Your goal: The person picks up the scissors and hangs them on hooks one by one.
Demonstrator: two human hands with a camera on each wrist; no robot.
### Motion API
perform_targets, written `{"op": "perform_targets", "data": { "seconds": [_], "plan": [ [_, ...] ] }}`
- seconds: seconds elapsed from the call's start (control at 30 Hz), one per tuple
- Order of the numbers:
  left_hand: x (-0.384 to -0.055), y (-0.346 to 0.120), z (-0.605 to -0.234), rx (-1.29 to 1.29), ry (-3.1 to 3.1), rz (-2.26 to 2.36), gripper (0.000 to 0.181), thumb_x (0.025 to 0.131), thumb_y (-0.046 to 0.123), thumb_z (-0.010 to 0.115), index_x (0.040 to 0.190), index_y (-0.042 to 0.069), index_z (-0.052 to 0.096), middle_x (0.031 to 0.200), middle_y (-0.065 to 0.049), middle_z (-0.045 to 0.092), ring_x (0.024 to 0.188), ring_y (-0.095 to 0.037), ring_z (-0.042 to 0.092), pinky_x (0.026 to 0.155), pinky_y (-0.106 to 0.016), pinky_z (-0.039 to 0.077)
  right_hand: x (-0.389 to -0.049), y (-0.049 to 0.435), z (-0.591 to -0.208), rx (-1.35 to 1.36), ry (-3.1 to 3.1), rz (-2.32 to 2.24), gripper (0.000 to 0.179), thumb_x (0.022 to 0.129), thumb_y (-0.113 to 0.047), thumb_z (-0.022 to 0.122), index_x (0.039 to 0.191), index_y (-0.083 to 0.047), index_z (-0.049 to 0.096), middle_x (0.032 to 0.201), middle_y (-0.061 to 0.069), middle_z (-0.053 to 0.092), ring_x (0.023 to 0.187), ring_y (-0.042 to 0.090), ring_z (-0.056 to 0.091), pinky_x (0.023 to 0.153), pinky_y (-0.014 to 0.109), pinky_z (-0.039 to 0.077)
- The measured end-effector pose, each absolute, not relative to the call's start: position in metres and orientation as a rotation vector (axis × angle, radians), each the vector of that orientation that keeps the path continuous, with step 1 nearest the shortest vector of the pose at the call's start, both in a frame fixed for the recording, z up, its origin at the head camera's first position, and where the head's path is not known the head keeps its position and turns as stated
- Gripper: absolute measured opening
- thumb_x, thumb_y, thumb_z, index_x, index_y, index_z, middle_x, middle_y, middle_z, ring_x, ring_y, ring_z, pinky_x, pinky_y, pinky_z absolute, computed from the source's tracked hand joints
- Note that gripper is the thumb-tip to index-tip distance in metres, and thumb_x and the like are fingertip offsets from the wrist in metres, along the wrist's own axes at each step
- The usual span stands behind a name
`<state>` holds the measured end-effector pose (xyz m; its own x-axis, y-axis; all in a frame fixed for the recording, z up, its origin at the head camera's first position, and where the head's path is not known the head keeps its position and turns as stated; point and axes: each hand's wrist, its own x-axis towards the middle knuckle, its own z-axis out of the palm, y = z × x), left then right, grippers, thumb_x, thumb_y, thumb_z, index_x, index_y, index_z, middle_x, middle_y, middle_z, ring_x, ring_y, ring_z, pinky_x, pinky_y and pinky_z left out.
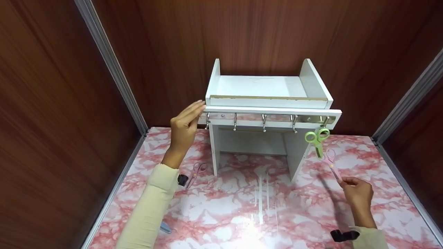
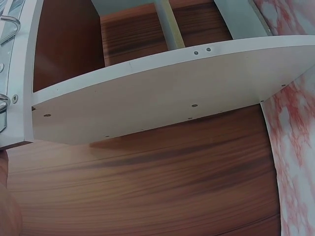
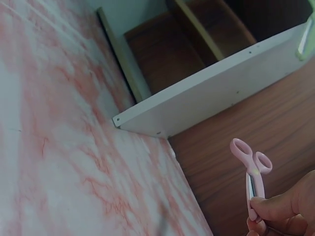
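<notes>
My right hand point(image 1: 359, 194) pinches a pair of pink scissors point(image 3: 255, 177) by the blade end, handle loops pointing up. Just above those loops, in the head view, a pair of green scissors point(image 1: 318, 145) hangs from the rightmost hook of a metal hook rail point(image 1: 277, 118). The rail runs along the front of a white shelf unit point(image 1: 311, 83). At the rail's left end my left hand point(image 1: 187, 126) rests with extended fingers against the board's edge. In the left wrist view only a sliver of that hand shows at the lower left.
A second pair of pink scissors point(image 1: 196, 174) lies on the pink marbled table point(image 1: 225, 204), left of the unit. A blue object point(image 1: 165, 227) is partly hidden by the left sleeve. Brown wood-grain panels point(image 1: 166, 41) enclose the table at the back and sides.
</notes>
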<state>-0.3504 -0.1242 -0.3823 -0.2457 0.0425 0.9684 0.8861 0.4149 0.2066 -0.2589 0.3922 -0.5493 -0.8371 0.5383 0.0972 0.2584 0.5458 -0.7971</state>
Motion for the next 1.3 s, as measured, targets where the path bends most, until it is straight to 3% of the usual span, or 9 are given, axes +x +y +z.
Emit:
{"op": "perform_targets", "data": {
  "seconds": [0.4,0.87,1.3],
  "plan": [
    [-0.353,-0.122,-0.38,-0.841,-1.599,-1.017,0.022,0.086,-0.005,0.063,0.105,0.001,0.072,0.108,-0.016,0.068,0.107,-0.027,0.062,0.094,-0.034,0.049,-0.252,0.386,-0.539,-0.667,-2.418,1.191,0.029,0.086,-0.026,0.07,0.101,-0.001,0.071,0.083,0.003,0.068,0.059,0.0,0.052,0.048,0.022,0.044],
    [-0.35,-0.123,-0.384,-0.836,-1.603,-1.032,0.023,0.086,-0.004,0.063,0.106,0.002,0.071,0.11,-0.013,0.067,0.108,-0.026,0.062,0.094,-0.034,0.05,-0.238,0.382,-0.528,-0.675,-2.387,1.215,0.03,0.085,-0.028,0.071,0.101,-0.003,0.072,0.07,-0.013,0.063,0.058,0.0,0.053,0.047,0.021,0.044],
    [-0.35,-0.123,-0.382,-0.833,-1.599,-1.007,0.023,0.086,-0.005,0.062,0.106,0.001,0.071,0.11,-0.012,0.067,0.107,-0.026,0.062,0.094,-0.033,0.05,-0.23,0.379,-0.519,-0.648,-2.332,1.284,0.027,0.082,-0.023,0.074,0.098,-0.002,0.072,0.065,-0.018,0.063,0.061,-0.002,0.055,0.048,0.018,0.045]
  ]
}}
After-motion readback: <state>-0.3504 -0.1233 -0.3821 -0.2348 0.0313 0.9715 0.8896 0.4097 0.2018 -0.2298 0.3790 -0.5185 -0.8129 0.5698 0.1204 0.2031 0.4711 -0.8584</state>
